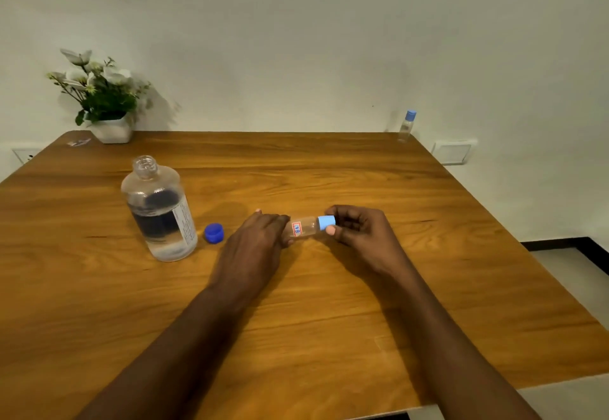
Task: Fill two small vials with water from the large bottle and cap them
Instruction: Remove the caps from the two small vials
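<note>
**Two hands twist the cap on a little vial**

The left hand (260, 238) holds the body of a small vial (304, 227). The vial lies on its side in the air, right between the two hands, just above the table (296, 321). The right hand (359, 232) pinches the light blue cap (327, 222) with its thumb and fingers.

I think this step is turning the cap. I cannot tell if the cap is going on or coming off, or how much water is inside the vial.

The large bottle (158, 212) stands open, off to the left of the left hand. Its dark blue lid (214, 232) lies between the bottle and that hand. A second vial (406, 126) with a blue cap stands far past the right hand, at the back corner.

If the cap is coming off, the vial must be turned upright next, so water can be poured in. If it is going on, it needs a firm twist so nothing leaks.
</note>
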Tool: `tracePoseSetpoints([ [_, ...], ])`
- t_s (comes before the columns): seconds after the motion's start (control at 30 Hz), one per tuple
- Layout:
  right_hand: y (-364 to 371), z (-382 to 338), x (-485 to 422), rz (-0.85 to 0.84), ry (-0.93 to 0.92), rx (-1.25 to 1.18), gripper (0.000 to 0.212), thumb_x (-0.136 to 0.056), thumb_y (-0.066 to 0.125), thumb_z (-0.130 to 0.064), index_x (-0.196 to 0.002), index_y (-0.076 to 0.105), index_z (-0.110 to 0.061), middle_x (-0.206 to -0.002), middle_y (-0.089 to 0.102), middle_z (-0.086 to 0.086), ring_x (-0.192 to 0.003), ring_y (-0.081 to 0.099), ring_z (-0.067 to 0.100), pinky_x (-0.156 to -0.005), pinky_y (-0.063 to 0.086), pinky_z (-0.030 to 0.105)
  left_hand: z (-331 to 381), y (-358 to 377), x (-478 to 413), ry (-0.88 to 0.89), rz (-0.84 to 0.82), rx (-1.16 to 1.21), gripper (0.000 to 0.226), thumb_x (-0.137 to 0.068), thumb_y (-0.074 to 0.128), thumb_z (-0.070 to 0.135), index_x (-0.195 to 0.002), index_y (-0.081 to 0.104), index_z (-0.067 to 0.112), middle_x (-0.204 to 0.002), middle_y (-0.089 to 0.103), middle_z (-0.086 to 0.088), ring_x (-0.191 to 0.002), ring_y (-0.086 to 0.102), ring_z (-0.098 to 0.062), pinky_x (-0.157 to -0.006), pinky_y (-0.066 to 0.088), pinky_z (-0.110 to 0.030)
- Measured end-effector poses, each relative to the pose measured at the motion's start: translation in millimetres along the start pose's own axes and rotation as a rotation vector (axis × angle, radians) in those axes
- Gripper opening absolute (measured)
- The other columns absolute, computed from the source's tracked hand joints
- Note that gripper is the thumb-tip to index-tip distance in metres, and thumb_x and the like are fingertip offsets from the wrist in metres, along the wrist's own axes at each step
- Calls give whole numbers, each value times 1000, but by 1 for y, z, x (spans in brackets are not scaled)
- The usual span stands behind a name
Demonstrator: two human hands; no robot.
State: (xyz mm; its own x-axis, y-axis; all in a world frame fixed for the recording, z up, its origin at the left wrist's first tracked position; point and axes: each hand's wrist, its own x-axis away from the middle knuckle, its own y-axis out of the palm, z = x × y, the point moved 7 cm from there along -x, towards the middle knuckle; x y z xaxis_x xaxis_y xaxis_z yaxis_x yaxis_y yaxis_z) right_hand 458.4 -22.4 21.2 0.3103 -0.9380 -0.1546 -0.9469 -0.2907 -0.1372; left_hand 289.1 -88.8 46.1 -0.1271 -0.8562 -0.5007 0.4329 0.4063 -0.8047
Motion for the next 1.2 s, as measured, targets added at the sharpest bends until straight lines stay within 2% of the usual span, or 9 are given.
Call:
tracePoseSetpoints([
  [0.1, 0, -4, 0, 22, 22, 34, 39, -83, 75, -2, -118, 64, -15, -85, 66, 0, -69, 60, 7, -59, 50, 19, 1, -3, 0, -12, 35, 27, 35, -79, 74, 6, -111, 66, -4, -104, 69, -19, -94, 66, -36, -102, 44, -48],
  [0.17, -5, -8, 0, 85, 38, 60, 18, -91, 69, -19, -106, 68, -11, -67, 62, -6, -50, 53, 3, -44, 42, 20, 0, -5, 0, -25, 39, 51, 35, -80, 73, 6, -113, 65, -4, -107, 69, -19, -97, 65, -35, -105, 41, -47],
  [0.23, -9, -7, 1, 118, 57, 152, 34, -97, 59, -35, -87, 70, -4, -59, 62, -3, -42, 47, 3, -38, 36, 19, 0, -6, 0, -33, 28, 66, 37, -82, 71, 7, -116, 64, -3, -110, 68, -18, -101, 64, -34, -107, 39, -45],
  [0.43, -5, -9, 6, 55, 57, 154, 7, -92, 67, -13, -91, 72, -8, -64, 62, 3, -48, 51, 7, -39, 40, 19, 1, -6, 2, -46, 7, 52, 39, -83, 70, 7, -120, 62, 0, -116, 66, -17, -107, 61, -31, -110, 35, -42],
  [0.53, -5, -9, 5, -5, 55, 78, 25, -83, 73, 1, -100, 67, -15, -82, 65, 2, -46, 52, 4, -40, 43, 21, 0, -6, 1, -51, 2, 55, 39, -82, 71, 8, -119, 62, 0, -115, 67, -16, -106, 62, -32, -110, 35, -43],
  [0.73, -7, -7, 4, 55, 126, 187, 41, -100, 52, -39, -93, 70, -4, -62, 62, 6, -43, 46, 11, -36, 32, 18, 1, -6, 2, -56, 1, 59, 40, -83, 71, 9, -121, 61, 1, -115, 66, -16, -107, 61, -31, -110, 37, -44],
  [0.93, -4, -10, 6, -2, 90, 225, 8, -95, 64, -17, -98, 71, -14, -65, 60, 1, -46, 46, 6, -37, 35, 16, 0, -5, 1, -57, -4, 57, 39, -84, 69, 9, -122, 61, 2, -117, 66, -15, -108, 60, -30, -111, 32, -41],
  [1.03, -2, -13, 7, -44, 79, 166, 29, -85, 72, -2, -110, 67, -15, -75, 61, -2, -42, 47, 0, -38, 39, 18, 0, -5, 1, -52, -4, 57, 39, -85, 68, 10, -122, 61, 2, -116, 66, -15, -108, 61, -29, -111, 31, -39],
  [1.2, -8, -13, 8, 58, 110, 217, 22, -96, 61, -31, -102, 71, -12, -62, 59, -5, -49, 49, 7, -39, 38, 22, 3, -6, 2, -37, -5, 66, 38, -86, 67, 8, -123, 60, 5, -117, 65, -13, -108, 59, -27, -111, 34, -42],
])
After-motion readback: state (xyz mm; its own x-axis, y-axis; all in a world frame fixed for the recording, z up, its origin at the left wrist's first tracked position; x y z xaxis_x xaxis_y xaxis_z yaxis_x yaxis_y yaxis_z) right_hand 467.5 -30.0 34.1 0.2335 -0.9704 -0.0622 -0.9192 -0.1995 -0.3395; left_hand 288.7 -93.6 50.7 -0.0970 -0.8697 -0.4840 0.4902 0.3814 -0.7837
